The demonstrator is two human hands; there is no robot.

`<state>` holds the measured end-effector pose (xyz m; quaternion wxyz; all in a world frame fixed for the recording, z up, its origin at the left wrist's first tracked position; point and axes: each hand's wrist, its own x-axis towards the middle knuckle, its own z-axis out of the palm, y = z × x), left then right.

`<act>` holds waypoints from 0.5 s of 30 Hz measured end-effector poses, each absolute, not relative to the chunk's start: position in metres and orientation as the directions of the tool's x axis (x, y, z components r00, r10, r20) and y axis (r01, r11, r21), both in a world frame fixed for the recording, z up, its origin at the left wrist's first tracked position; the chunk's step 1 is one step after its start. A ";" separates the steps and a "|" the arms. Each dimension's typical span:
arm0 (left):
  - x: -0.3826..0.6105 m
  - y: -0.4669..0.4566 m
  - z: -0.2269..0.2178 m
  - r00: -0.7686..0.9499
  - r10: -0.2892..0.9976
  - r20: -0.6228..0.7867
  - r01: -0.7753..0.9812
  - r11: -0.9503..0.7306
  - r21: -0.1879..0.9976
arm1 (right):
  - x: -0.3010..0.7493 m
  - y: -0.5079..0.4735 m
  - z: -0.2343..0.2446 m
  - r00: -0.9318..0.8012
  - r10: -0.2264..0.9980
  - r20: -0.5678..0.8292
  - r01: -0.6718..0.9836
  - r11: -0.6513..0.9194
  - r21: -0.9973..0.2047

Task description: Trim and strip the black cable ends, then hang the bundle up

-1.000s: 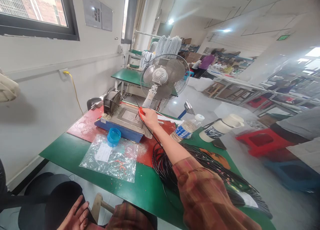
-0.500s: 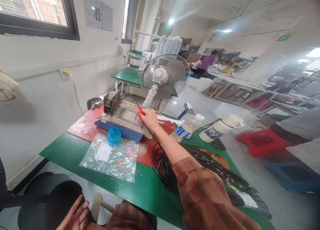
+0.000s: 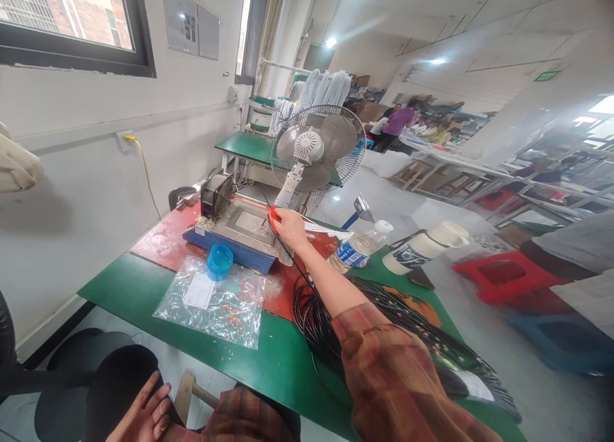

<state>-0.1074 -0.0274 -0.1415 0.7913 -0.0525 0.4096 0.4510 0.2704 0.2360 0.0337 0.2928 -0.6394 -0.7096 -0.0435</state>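
Observation:
My right hand [image 3: 290,229] is closed over the metal top of a blue-sided bench machine [image 3: 230,249]. In its fingers is a thin black cable [image 3: 298,268], which trails down to a coiled bundle of black cables [image 3: 311,317]. A bright red piece [image 3: 274,215] also shows at the fingertips, too small to name surely; thin dark tips stick out past it over the rectangular plate [image 3: 252,223]. Low in the view, my left hand [image 3: 146,413] rests palm up near my lap, fingers apart, holding nothing.
A clear plastic bag [image 3: 192,323] with orange-red bits lies on the green table [image 3: 115,292], under a blue round container [image 3: 219,263]. Right of my arm stand a water bottle [image 3: 352,253] and a white flask [image 3: 426,247]. A small fan [image 3: 217,196] and a large fan [image 3: 316,148] stand behind.
The view has shifted very slightly. My right hand stays over the machine with the cable, and my left hand has barely moved.

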 end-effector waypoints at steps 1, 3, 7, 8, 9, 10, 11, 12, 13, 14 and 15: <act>-0.107 -0.027 -0.142 0.260 0.671 -0.694 -0.761 0.585 0.280 | 0.271 0.236 0.034 -0.008 0.882 0.471 0.933 0.176 -0.314; -0.107 -0.027 -0.142 0.255 0.670 -0.698 -0.771 0.576 0.271 | 0.271 0.235 0.034 -0.002 0.882 0.471 0.933 0.171 -0.316; -0.106 -0.028 -0.138 0.255 0.662 -0.705 -0.772 0.578 0.264 | 0.270 0.234 0.034 0.002 0.884 0.467 0.933 0.166 -0.319; -0.106 -0.028 -0.137 0.259 0.664 -0.701 -0.771 0.580 0.264 | 0.269 0.233 0.034 0.000 0.885 0.466 0.933 0.168 -0.319; -0.105 -0.028 -0.135 0.263 0.667 -0.697 -0.770 0.580 0.265 | 0.268 0.232 0.034 -0.003 0.885 0.466 0.933 0.171 -0.318; -0.105 -0.028 -0.134 0.264 0.672 -0.692 -0.769 0.580 0.269 | 0.268 0.232 0.033 -0.007 0.884 0.467 0.933 0.174 -0.316; -0.104 -0.028 -0.133 0.263 0.676 -0.689 -0.768 0.579 0.275 | 0.267 0.231 0.033 -0.010 0.883 0.470 0.932 0.178 -0.314; -0.104 -0.028 -0.131 0.260 0.678 -0.687 -0.765 0.579 0.281 | 0.267 0.231 0.032 -0.013 0.880 0.474 0.932 0.183 -0.313; -0.103 -0.028 -0.130 0.258 0.680 -0.687 -0.761 0.581 0.289 | 0.266 0.230 0.032 -0.014 0.877 0.480 0.931 0.186 -0.313; -0.103 -0.028 -0.130 0.257 0.682 -0.685 -0.757 0.583 0.297 | 0.266 0.230 0.032 -0.014 0.874 0.486 0.931 0.188 -0.312; -0.102 -0.028 -0.130 0.254 0.684 -0.684 -0.753 0.584 0.304 | 0.267 0.229 0.033 -0.012 0.870 0.493 0.930 0.190 -0.314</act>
